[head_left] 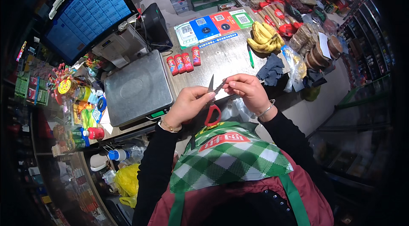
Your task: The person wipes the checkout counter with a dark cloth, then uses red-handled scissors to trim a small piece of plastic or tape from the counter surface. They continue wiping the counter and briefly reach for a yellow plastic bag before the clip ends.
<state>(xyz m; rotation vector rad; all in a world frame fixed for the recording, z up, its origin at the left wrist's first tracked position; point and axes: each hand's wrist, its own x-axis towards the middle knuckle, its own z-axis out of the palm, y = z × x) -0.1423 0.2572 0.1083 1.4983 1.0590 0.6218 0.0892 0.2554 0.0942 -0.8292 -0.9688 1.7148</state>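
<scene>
A pair of scissors [213, 115] with red handles is spread between my hands in front of my apron, blades up and handles down. My left hand [188, 106] is closed on it near the pivot, thumb across the metal. One blade points away from me. The other slants right to the fingertips of my right hand [247, 92], which pinch near its end. Whether a smaller thing is also between those fingertips, I cannot make out. Beyond my hands, several small red cans or packs [183, 62] stand on the counter [213, 61].
A flat metal scale [138, 87] lies left of my hands, below a monitor [89, 15]. Bananas [265, 38], a green pen [250, 57] and a dark cloth [271, 70] are on the right. Printed code cards [208, 28] line the far side. A yellow bag [127, 181] hangs below left.
</scene>
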